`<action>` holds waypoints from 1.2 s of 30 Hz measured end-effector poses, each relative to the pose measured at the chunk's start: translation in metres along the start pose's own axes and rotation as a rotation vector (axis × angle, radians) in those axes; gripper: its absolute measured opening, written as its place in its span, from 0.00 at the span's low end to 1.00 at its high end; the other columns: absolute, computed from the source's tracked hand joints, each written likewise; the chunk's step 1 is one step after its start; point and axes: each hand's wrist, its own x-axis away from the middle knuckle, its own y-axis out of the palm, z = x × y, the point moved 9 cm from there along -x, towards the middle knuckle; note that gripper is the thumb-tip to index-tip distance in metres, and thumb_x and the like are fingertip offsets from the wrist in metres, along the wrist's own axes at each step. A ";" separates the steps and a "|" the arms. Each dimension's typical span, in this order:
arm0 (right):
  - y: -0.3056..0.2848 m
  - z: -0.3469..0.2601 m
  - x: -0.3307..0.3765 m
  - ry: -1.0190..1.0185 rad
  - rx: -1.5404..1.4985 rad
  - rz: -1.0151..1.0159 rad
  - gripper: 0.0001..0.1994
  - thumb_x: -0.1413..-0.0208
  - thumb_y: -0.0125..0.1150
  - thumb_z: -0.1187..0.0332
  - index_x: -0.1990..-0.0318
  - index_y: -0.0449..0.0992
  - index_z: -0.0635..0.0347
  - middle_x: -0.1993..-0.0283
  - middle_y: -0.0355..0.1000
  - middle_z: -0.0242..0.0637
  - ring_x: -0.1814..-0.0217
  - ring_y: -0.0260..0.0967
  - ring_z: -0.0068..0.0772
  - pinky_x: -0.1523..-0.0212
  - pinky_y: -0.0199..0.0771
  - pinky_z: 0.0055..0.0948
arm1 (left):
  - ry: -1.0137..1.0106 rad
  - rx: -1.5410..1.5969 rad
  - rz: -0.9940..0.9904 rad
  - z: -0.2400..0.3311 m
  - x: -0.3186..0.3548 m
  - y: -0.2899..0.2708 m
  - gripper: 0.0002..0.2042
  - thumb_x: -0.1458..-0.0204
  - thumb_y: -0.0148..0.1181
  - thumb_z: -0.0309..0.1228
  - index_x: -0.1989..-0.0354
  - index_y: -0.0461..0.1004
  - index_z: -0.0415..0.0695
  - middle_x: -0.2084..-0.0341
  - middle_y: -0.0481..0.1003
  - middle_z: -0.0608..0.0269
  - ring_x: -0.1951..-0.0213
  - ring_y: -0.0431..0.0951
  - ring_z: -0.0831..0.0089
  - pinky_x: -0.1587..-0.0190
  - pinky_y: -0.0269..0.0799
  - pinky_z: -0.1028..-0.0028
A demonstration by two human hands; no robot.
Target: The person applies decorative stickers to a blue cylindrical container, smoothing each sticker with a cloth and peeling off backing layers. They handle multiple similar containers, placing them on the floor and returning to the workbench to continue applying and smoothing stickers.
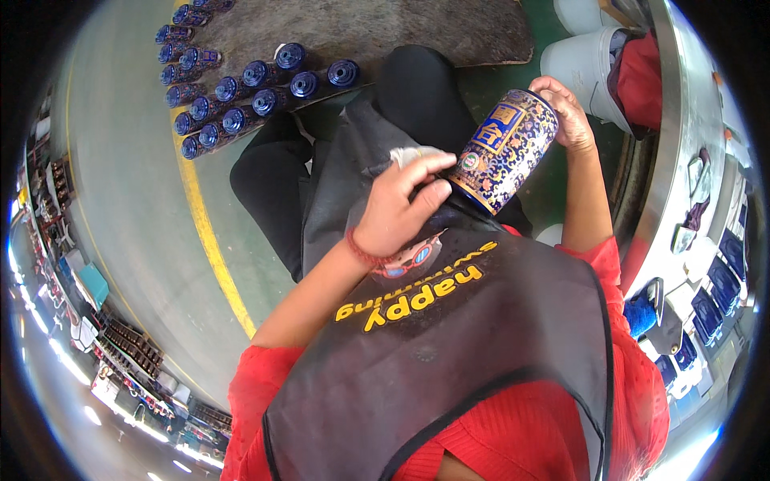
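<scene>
The right hand [568, 116] grips the blue can [510, 149] above the dark apron [473, 345]; whether the half-curled left hand [398, 204] pinches anything, I can't tell. Seemingly a handling step; turning it calls for steadiness.

Grey-green floor [136, 168], yellow line [216, 258] across it; metal-edged worktable [680, 112] at right; bright lights [69, 361] lower left.

this looks like a factory workshop: yellow floor line [203, 218], rows of matching blue containers [228, 88], long workbench [675, 172].

Red sleeves [261, 373], dark apron [489, 337]
</scene>
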 end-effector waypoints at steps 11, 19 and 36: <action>0.095 -0.075 -0.009 -0.297 0.506 -0.286 0.12 0.34 0.59 0.67 0.47 0.77 0.62 0.51 0.78 0.34 0.44 0.72 0.27 0.40 0.72 0.32 | -0.418 0.857 -0.481 -0.034 -0.133 0.067 0.24 0.36 0.59 0.48 0.42 0.72 0.41 0.49 0.76 0.65 0.46 0.74 0.75 0.41 0.69 0.69; 0.136 -0.127 0.030 -0.463 0.810 0.090 0.14 0.40 0.64 0.61 0.56 0.75 0.64 0.62 0.81 0.49 0.60 0.81 0.48 0.58 0.79 0.40 | -0.304 0.587 -0.587 0.005 -0.142 0.056 0.29 0.35 0.55 0.46 0.35 0.68 0.34 0.40 0.72 0.54 0.38 0.72 0.67 0.34 0.65 0.69; -0.090 -0.180 0.336 0.072 2.056 0.940 0.37 0.54 0.62 0.80 0.31 0.68 0.52 0.25 0.60 0.42 0.23 0.54 0.48 0.26 0.59 0.42 | -0.543 0.773 -0.211 -0.077 -0.124 0.030 0.20 0.37 0.59 0.44 0.55 0.80 0.36 0.62 0.83 0.57 0.59 0.83 0.68 0.51 0.78 0.66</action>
